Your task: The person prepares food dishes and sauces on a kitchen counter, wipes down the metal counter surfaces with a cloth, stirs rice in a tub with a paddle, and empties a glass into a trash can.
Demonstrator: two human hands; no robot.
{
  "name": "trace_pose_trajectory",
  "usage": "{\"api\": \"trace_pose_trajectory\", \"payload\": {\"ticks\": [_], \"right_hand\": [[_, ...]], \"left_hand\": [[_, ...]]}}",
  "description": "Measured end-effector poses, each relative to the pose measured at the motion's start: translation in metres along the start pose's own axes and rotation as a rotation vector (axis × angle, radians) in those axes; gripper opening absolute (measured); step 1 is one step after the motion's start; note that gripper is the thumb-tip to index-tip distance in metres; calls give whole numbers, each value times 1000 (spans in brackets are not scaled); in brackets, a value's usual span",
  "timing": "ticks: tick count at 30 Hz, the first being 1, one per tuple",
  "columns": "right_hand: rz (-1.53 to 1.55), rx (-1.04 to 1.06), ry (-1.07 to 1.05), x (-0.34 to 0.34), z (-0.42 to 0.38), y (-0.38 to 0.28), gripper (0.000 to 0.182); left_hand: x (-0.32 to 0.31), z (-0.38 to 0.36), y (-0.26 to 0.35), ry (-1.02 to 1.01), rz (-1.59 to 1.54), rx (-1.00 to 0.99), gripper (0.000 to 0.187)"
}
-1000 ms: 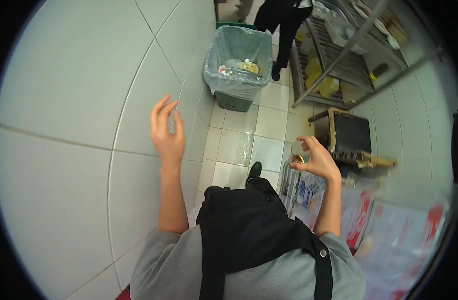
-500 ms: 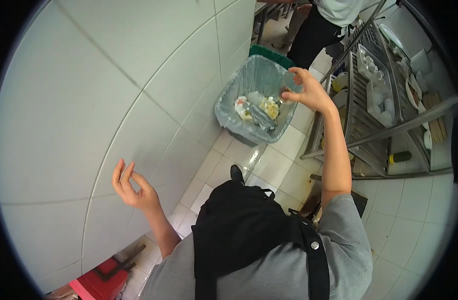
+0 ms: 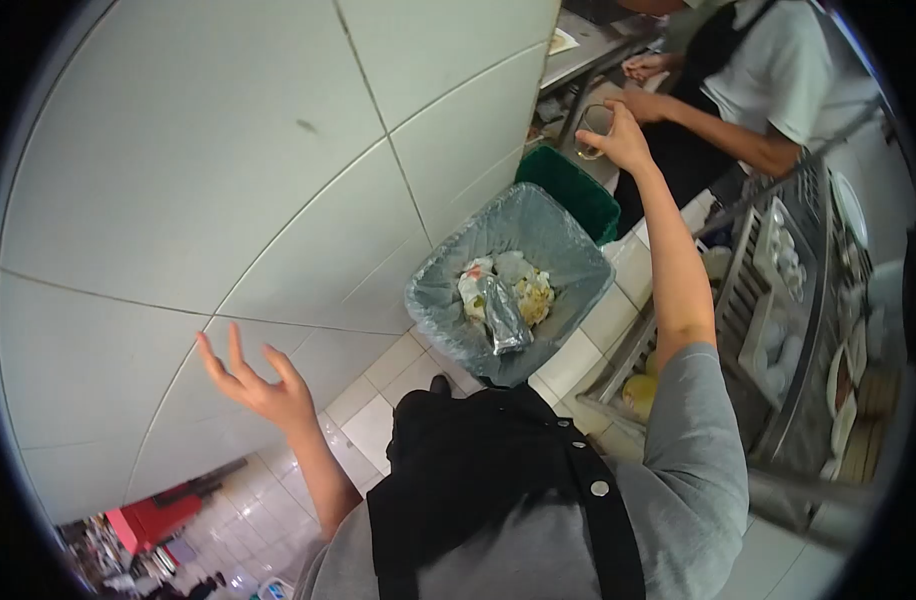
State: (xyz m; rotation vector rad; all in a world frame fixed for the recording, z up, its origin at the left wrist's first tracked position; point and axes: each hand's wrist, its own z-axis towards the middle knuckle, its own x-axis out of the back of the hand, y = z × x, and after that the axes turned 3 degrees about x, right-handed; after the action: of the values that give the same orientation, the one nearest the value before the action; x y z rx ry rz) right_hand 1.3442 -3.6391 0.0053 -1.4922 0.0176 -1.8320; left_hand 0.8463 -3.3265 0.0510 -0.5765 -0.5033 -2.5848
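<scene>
My right hand (image 3: pixel 623 140) is closed around a clear drinking glass (image 3: pixel 594 122), held out ahead at the top of the view. A little light-coloured residue seems to sit at the bottom of the glass. Below and left of it stands a waste bin (image 3: pixel 433 310) lined with a translucent bag. Inside lie food scraps (image 3: pixel 533 298) and a crumpled grey plastic wrapper (image 3: pixel 505 318). My left hand (image 3: pixel 268 390) is raised near the tiled wall, its fingers spread and holding nothing.
Behind the lined bin is a green bin (image 3: pixel 570 192). A co-worker (image 3: pixel 748 110) in a white shirt stands beyond at a metal counter (image 3: pixel 588 52). A metal rack (image 3: pixel 718 350) with trays of dishes runs along the right. White tiled wall (image 3: pixel 228 200) fills the left.
I have stepped closer to the bin. My right hand, with the glass, has moved from over the bin's right side to beyond it. The co-worker's arms have come into view.
</scene>
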Motion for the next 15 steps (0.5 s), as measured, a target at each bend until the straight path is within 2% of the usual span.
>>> {"api": "trace_pose_trajectory", "payload": {"ticks": [3,4,6,7,8,9,10,11,12,13,14,15], "right_hand": [[1,56,31,-26,73,28,92],[-6,54,85,-36,98,37,91],[-36,90,185,-65,144,52,88],[20,122,228,-76,163,55,86],[72,69,124,-65,170,36,88],[180,82,133,-85,190,47,86],[237,212,234,-124,223,76,82],[437,91,-12,-122,231,66,74],[-31,357,198,-173,273,114,55],[-715,358,-147,-241,342,179,49],[-390,489,-99,-280,373,229,50],[-296,448,-140,-266,362,207,50]], "left_hand": [[-10,-67,7,-284,2,182,40],[-9,-92,9,-361,-39,250,39],[3,-142,15,-571,68,344,36],[11,-180,11,-663,-7,562,36],[22,-218,5,-727,-86,795,35],[36,-248,9,-666,-29,861,35],[52,-281,15,-656,-54,911,35],[68,-311,23,-641,-80,962,35],[84,-344,25,-569,-20,1033,35],[102,-376,29,-568,115,1051,33],[121,-398,46,-573,249,1072,32],[136,-411,62,-538,321,1190,30]]}}
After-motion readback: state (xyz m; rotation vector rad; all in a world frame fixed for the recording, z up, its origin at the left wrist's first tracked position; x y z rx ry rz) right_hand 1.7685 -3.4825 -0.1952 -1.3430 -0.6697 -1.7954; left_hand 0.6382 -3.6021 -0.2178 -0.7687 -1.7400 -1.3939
